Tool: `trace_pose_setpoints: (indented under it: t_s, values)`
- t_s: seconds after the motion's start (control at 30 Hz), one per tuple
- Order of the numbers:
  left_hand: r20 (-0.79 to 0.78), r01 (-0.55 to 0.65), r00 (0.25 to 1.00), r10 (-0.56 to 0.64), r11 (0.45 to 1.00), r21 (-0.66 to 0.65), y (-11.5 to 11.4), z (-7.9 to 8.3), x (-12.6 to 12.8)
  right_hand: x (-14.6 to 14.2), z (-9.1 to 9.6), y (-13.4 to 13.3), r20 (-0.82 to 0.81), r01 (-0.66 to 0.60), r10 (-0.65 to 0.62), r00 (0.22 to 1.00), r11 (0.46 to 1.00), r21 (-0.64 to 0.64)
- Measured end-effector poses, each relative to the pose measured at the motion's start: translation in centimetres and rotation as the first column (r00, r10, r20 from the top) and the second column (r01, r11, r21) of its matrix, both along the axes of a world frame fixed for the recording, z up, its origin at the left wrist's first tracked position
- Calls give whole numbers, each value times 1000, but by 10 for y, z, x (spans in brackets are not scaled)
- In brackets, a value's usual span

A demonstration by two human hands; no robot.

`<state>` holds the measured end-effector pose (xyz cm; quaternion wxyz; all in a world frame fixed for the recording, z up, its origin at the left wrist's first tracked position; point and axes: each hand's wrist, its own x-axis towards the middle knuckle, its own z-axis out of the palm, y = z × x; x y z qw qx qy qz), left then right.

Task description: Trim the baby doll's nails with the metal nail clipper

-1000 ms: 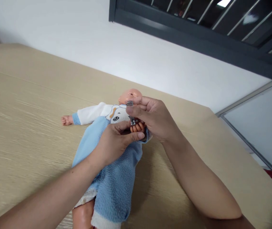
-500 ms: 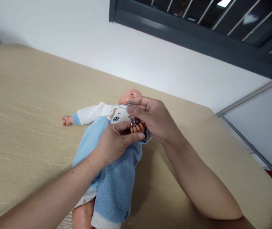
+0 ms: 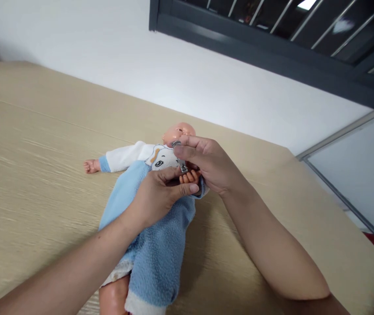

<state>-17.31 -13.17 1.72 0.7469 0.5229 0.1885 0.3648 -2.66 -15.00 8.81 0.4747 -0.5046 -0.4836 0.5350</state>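
Observation:
A baby doll [image 3: 154,245] in a blue and white fleece outfit lies on its back on the wooden table. My left hand [image 3: 157,192] is closed around the doll's hand [image 3: 190,176], thumb across the near side, leaving the small fingers showing. Between thumb and fingers my right hand [image 3: 206,159] pinches a silver nail clipper [image 3: 182,166]. The clipper's lower end is at the doll's fingertips; whether it touches them I cannot tell. My right fingers cover the clipper's middle and part of the doll's face. The doll's other arm [image 3: 121,158] stretches out to the left.
The pale wooden table [image 3: 42,183] reaches back to a white wall [image 3: 91,43]. A dark window frame with bars [image 3: 239,48] is at the upper right. A metal-edged white panel [image 3: 361,170] stands beyond the table's right edge.
The nail clipper has tilted slightly in my right hand, its lower end shifting a little right along the doll's fingers. My left hand keeps its hold on the doll's hand.

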Motion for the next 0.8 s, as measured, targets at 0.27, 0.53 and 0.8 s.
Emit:
trace_pose_setpoints:
  t_s: [0.27,0.53,0.8]
  values:
    - [3,7,1000,-7,1000,8,1,-1,1,-5,-3,-1,-5,-24,24,1000,999,28]
    - [-28,7,1000,-6,1000,17,1,-2,1,-6,-1,-2,44,-19,19,999,1000,3]
    - [-34,7,999,-7,1000,1,1,-3,2,-3,-1,-2,112,-59,58,992,998,5]
